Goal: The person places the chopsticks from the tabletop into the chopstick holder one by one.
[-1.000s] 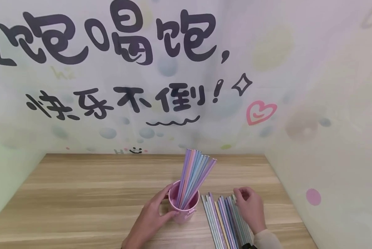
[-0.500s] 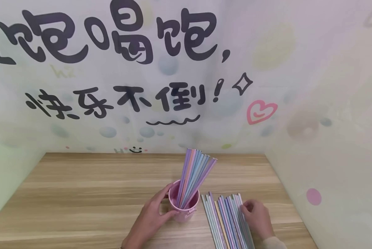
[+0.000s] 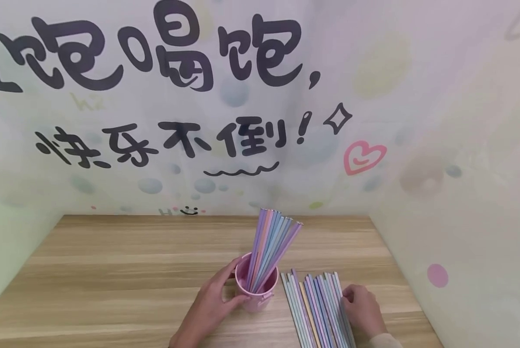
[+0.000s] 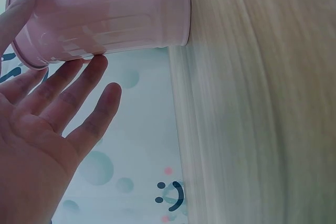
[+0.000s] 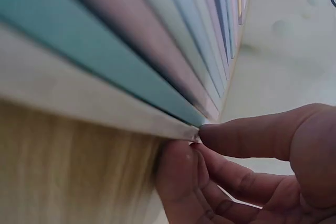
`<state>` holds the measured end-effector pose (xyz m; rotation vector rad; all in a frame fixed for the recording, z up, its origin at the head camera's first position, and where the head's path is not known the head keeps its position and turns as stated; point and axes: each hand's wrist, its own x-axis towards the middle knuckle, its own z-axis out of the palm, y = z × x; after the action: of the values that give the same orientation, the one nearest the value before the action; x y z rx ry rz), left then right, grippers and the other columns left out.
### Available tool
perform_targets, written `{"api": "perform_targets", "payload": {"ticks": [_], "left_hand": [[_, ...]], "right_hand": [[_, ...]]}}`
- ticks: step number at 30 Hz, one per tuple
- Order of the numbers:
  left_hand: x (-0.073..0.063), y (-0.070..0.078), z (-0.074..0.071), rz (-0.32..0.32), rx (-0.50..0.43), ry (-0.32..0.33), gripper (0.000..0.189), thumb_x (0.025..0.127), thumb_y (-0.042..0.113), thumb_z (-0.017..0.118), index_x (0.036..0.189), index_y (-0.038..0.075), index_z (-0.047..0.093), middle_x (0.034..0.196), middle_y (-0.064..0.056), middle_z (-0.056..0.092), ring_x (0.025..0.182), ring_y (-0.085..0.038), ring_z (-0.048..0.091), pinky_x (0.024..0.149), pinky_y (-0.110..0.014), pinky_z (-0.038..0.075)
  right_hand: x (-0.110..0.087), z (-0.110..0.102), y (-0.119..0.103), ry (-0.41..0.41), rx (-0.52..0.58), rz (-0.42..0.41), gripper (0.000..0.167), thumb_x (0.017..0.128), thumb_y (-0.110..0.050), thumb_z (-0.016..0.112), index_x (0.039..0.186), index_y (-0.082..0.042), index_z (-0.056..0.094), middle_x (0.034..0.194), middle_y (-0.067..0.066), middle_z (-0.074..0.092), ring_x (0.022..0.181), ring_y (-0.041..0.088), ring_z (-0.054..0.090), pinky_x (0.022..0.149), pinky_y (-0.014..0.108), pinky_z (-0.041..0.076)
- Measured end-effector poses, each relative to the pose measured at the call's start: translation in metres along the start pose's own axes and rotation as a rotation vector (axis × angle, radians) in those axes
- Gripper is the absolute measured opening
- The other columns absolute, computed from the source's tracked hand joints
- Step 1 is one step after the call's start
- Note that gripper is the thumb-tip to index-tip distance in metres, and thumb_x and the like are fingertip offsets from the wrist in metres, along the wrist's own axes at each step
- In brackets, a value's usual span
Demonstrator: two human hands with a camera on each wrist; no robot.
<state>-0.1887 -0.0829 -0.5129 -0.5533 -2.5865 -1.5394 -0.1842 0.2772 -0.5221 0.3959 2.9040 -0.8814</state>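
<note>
A small pink bucket [image 3: 255, 303] stands on the table with several pastel chopsticks [image 3: 272, 249] leaning in it. My left hand [image 3: 212, 300] holds the bucket from the left, thumb at the near rim and fingers along the far side. In the left wrist view, fingertips [image 4: 98, 62] touch the bucket's wall. More pastel chopsticks [image 3: 316, 304] lie side by side to the right of the bucket. At this row's right edge, my right hand [image 3: 363, 309] pinches the end of the outermost pale chopstick [image 5: 157, 129] between thumb and finger. A teal chopstick [image 5: 105, 61] lies directly beside it.
The wood-grain table [image 3: 134, 280] runs back to a printed wall [image 3: 260, 188]. Another wall [image 3: 451, 232] borders its right side. The row of chopsticks continues past the bottom edge of the head view.
My right hand has moved right and toward me, from over the chopsticks' far ends to the row's right edge, uncovering those ends. My left hand and the bucket stay put.
</note>
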Motion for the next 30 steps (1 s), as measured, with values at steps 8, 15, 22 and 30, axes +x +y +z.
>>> {"api": "perform_targets", "payload": {"ticks": [8,15,22,30], "left_hand": [[0.0,0.001,-0.001,0.002,-0.006,0.004,0.088,0.079,0.027,0.084,0.151,0.044,0.036,0.138,0.009,0.058,0.117,-0.01,0.059,0.102,-0.043,0.05],[0.001,0.001,0.0,0.005,-0.004,0.011,0.087,0.078,0.023,0.085,0.151,0.038,0.039,0.136,0.008,0.06,0.116,-0.011,0.06,0.101,-0.043,0.051],[0.0,0.001,0.002,0.009,0.001,0.012,0.085,0.078,0.022,0.085,0.151,0.032,0.042,0.135,0.008,0.06,0.115,-0.009,0.06,0.1,-0.042,0.051],[0.0,0.0,0.002,0.033,0.013,0.032,0.085,0.078,0.023,0.085,0.151,0.029,0.042,0.132,0.005,0.063,0.112,-0.016,0.063,0.096,-0.047,0.053]], "right_hand": [[0.0,-0.003,0.003,0.029,-0.065,-0.014,0.008,0.084,-0.003,0.068,0.086,0.005,0.068,0.077,0.007,0.066,0.069,0.02,0.062,0.063,0.041,0.056],[0.003,-0.003,0.009,0.02,-0.044,-0.038,0.011,0.082,-0.006,0.07,0.086,0.004,0.067,0.078,0.008,0.066,0.071,0.022,0.062,0.064,0.042,0.056],[0.004,-0.019,0.011,0.043,0.07,-0.045,0.018,0.083,-0.006,0.068,0.095,0.007,0.067,0.083,0.009,0.068,0.071,0.019,0.063,0.063,0.036,0.058],[0.001,-0.051,-0.02,0.16,0.289,-0.11,0.021,0.092,-0.005,0.064,0.106,0.011,0.063,0.09,0.016,0.068,0.067,0.017,0.066,0.059,0.024,0.058]]}}
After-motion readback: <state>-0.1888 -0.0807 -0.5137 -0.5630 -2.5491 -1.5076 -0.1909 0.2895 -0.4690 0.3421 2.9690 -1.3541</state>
